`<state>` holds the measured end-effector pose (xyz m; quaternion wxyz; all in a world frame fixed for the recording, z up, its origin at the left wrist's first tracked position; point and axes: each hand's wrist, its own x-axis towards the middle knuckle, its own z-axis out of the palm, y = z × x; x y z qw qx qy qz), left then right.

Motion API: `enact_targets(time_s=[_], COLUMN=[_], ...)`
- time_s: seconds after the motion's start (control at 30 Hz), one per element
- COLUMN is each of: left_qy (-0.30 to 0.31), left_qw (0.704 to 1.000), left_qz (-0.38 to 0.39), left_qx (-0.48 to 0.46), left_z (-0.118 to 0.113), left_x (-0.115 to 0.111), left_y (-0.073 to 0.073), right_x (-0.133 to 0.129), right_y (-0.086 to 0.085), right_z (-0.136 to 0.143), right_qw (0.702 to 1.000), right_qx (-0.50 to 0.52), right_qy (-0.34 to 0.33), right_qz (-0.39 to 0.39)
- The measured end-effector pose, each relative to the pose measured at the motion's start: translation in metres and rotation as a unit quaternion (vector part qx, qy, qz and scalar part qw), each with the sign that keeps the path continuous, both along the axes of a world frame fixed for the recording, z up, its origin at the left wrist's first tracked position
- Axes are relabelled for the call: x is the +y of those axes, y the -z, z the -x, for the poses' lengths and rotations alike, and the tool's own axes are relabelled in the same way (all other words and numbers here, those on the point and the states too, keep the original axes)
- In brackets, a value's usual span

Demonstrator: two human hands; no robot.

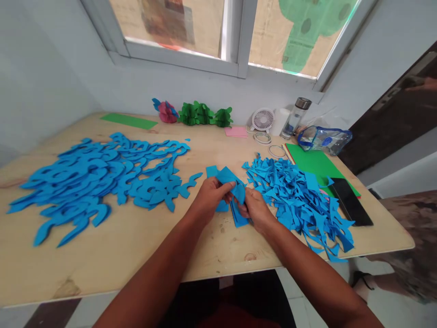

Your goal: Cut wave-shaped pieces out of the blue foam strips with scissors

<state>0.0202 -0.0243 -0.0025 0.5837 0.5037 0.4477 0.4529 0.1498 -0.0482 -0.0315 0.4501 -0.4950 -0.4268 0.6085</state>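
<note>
A partly cut piece of blue paper (229,175) is held just above the table in front of me. My left hand (213,191) is closed on it, thumb on top. On its right side my right hand (256,208) is closed at the paper's curved, lifted edge. The right fingers are partly hidden, and I cannot make out whether they also hold a tool. Under the hands lie more blue paper pieces (240,220). Curved blue cut-outs (102,166) are heaped to the left, and pointed blue scraps (290,196) are piled close to my right hand.
Beyond the scraps lie a black phone (351,202) and green sheets (317,161). Along the wall are green paper shapes (201,114), a small white fan (262,119), tape rolls (262,138), a bottle (296,117) and a clear pouch (324,139). Another person's leg (389,281) shows at right.
</note>
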Motion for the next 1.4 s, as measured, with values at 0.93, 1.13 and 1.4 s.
enact_targets(time_s=[0.93,1.13,1.4], left_qy=[-0.018,-0.006,-0.019], left_qw=[1.0,0.999,1.0], left_qz=[-0.013,-0.016,-0.012], left_qx=[0.021,0.028,0.022], left_z=[0.001,0.0042,0.0045], left_x=[0.0001,0.0,0.0007], left_y=[-0.0042,-0.0069,-0.0049], right_x=[0.0006,0.0006,0.0006], right_y=[-0.0039,-0.0046,-0.0049], right_z=[-0.0009,-0.0015,-0.0034], right_qw=[1.0,1.0,0.999], right_qx=[-0.004,-0.007,-0.006], right_qy=[-0.003,-0.012,-0.033], right_qz=[0.019,0.015,0.003])
